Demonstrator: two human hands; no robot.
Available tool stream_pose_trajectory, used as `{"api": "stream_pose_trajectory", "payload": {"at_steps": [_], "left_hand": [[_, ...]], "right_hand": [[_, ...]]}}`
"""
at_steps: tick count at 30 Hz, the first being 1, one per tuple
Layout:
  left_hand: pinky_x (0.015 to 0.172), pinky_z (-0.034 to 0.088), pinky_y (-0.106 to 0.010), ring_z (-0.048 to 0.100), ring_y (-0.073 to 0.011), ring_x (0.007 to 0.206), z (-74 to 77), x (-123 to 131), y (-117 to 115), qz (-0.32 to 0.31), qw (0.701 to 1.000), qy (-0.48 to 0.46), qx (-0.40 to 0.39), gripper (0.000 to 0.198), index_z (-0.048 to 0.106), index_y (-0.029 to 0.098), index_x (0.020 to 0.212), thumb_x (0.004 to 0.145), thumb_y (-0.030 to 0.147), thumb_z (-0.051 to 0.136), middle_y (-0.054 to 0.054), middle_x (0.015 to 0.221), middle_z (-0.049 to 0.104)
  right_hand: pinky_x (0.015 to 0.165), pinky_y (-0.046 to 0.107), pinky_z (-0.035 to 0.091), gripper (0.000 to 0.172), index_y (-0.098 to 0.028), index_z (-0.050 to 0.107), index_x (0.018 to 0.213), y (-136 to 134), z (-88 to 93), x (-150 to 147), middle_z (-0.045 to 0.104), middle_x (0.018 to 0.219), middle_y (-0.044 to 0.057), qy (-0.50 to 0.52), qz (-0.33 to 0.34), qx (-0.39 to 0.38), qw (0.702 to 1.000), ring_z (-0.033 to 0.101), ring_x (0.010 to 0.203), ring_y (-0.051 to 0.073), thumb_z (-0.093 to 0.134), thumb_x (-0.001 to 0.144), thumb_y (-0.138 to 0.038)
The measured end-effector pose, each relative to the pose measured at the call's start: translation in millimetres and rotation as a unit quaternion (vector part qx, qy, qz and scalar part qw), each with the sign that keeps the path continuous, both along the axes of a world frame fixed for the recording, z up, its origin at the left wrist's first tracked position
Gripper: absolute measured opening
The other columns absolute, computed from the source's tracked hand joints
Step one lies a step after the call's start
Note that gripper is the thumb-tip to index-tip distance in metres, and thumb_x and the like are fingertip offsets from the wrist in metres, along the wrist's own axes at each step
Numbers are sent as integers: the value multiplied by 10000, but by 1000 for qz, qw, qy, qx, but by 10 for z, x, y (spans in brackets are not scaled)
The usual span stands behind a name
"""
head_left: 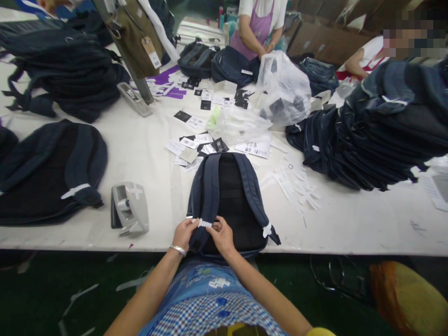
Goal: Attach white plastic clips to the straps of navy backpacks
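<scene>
A dark navy backpack point(233, 200) lies on the table edge before me, its straps and black back panel facing up. Across the lower end of its left strap is a white strip with a jagged edge point(205, 223). My left hand point(185, 233) pinches the strip's left end. At the other end, my right hand point(222, 233) has its thumb and fingers closed on it. A similar white piece point(267, 230) is wrapped around the lower part of the right strap. Both hands rest against the backpack's lower half.
Left of me stands a grey tape dispenser point(131, 208) near another backpack point(52, 168). Paper tags point(192, 149) and white strips point(296, 184) are scattered beyond. Stacked backpacks point(371, 126) rise at right. A person in a purple apron point(252, 28) handles a plastic bag point(285, 86) opposite.
</scene>
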State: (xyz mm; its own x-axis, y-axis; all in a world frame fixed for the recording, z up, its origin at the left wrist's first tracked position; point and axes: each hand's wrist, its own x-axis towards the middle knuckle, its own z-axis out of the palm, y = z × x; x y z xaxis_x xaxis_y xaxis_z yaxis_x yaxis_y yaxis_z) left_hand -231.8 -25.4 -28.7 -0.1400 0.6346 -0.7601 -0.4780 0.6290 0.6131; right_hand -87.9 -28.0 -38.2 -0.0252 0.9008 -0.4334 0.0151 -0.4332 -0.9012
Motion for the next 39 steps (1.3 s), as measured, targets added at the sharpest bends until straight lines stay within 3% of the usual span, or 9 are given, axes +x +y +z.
{"api": "stream_pose_trajectory", "payload": {"at_steps": [5,10,14,17,20,25,31,35,39], "left_hand": [[561,459,-225,591,-118,535,42,74,15,13,1000,-6,-9,390,591,140,652,481,389,838,10,557,643],[607,492,-237,627,-132,586,52,84,8,43,998,-29,-23,396,596,137,687,483,367,844,-11,617,678],[575,489,-229,623,-127,564,15,27,21,76,994,-69,-31,357,600,135,703,514,320,839,-8,611,677],[570,490,-224,623,-124,562,6,-24,39,78,991,-104,-42,303,606,129,705,546,267,824,-10,613,675],[568,488,-224,620,-123,563,20,-59,44,58,990,-117,-46,293,608,131,718,561,262,819,-9,617,674],[590,474,-208,613,-112,584,66,-86,12,-9,1000,-27,11,365,611,141,811,608,384,792,8,648,675],[706,500,-264,656,-171,730,117,-105,1,-136,986,67,69,610,589,134,1134,608,374,782,-47,798,715],[780,504,-282,661,-188,779,109,-83,-23,-131,982,106,84,576,631,115,1095,582,317,796,-71,868,712],[806,505,-282,658,-176,776,107,-30,-59,-125,981,122,88,661,576,144,1221,605,262,784,-39,858,706]], "right_hand": [[757,306,539,404,-202,494,1141,24,-36,34,683,779,3,-33,15,27,999,676,759,176,594,750,-231],[812,327,543,595,-208,422,1297,40,23,1,697,916,32,-48,17,46,998,679,842,181,607,731,-203],[821,348,536,575,-173,478,1229,29,39,-61,720,876,45,75,-46,-55,995,681,820,193,685,707,-292],[801,347,532,587,-148,527,1153,22,34,-73,721,880,71,200,-77,-150,965,680,781,192,755,650,-350],[816,333,520,592,-143,582,1080,35,59,-34,710,943,94,254,-63,-192,946,677,829,195,813,571,-339],[859,318,495,474,-180,629,1076,118,193,15,692,1051,72,205,20,-151,967,646,951,197,754,656,-359],[855,360,499,415,-142,682,907,250,139,-17,730,909,75,134,37,-119,983,668,844,214,795,582,-374],[867,362,504,401,-150,678,963,235,37,92,727,950,80,131,76,-112,982,673,871,213,762,635,-364],[864,374,523,358,-185,651,1072,160,93,348,715,958,74,17,105,-53,993,673,887,216,675,741,-321]]}}
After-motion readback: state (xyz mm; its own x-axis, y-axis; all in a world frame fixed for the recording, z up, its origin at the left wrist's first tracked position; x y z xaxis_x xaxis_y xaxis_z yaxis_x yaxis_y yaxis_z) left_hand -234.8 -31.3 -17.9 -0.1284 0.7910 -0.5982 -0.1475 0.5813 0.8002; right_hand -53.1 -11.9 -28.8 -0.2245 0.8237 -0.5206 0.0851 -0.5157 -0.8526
